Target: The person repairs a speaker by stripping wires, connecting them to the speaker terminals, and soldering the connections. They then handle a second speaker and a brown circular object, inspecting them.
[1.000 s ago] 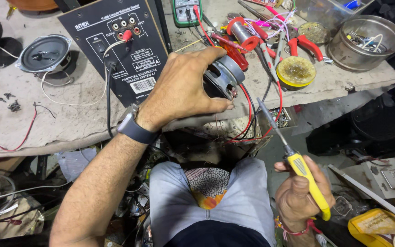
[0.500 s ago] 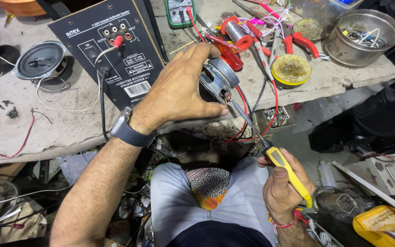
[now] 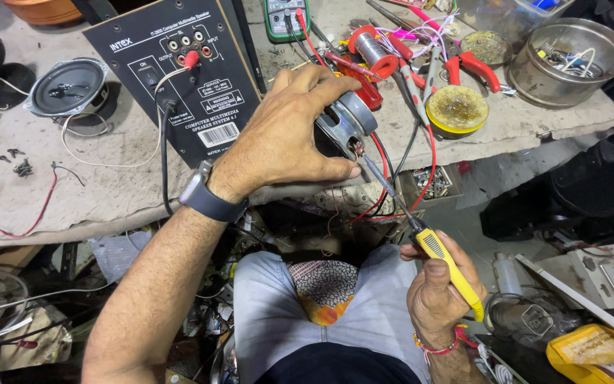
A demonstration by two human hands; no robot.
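The left hand is clamped over a small speaker driver, holding it on its side at the front edge of the grey workbench, with its round metal back facing right. The right hand grips a yellow-handled soldering iron below the bench edge, its thin tip slanting up to touch the driver's terminal, where 2 wires, red and black, hang down. Behind the left hand lie a black amplifier panel, a loose speaker and a yellow flux tin

One head camera looks steeply down, close over the cluttered workbench.
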